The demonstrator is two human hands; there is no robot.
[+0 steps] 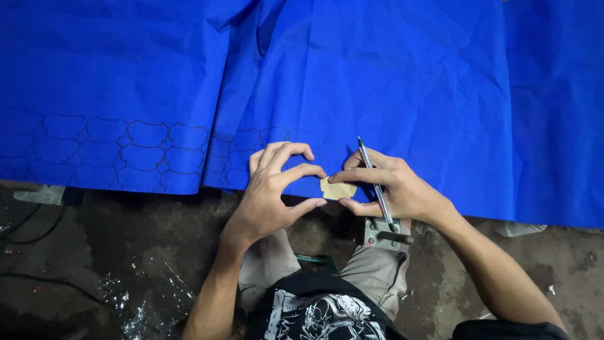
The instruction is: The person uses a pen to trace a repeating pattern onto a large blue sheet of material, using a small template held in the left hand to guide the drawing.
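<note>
Tan card (pixel 338 189) lies flat between both hands, pinched: left hand (pixel 272 195) at 9 o'clock, right hand (pixel 393 189), also gripping a pen (pixel 376 184), at 3.

The blue cloth (pixel 377 75) is a thin woven fabric, matt, with soft folds and fine creases; along its near edge run dark drawn outlines. The small tan template (pixel 338 189) pinched between both hands looks like stiff card, flat and dull. The pen (pixel 375 186) in the right hand (pixel 396 192) has a smooth, shiny metal-looking barrel. By the cloth's near edge a small grey metal clamp (pixel 382 233) looks worn. The concrete floor (pixel 94 252) is rough, dark and stained, with crumpled glossy clear plastic (pixel 151 302) lying on it.
</note>
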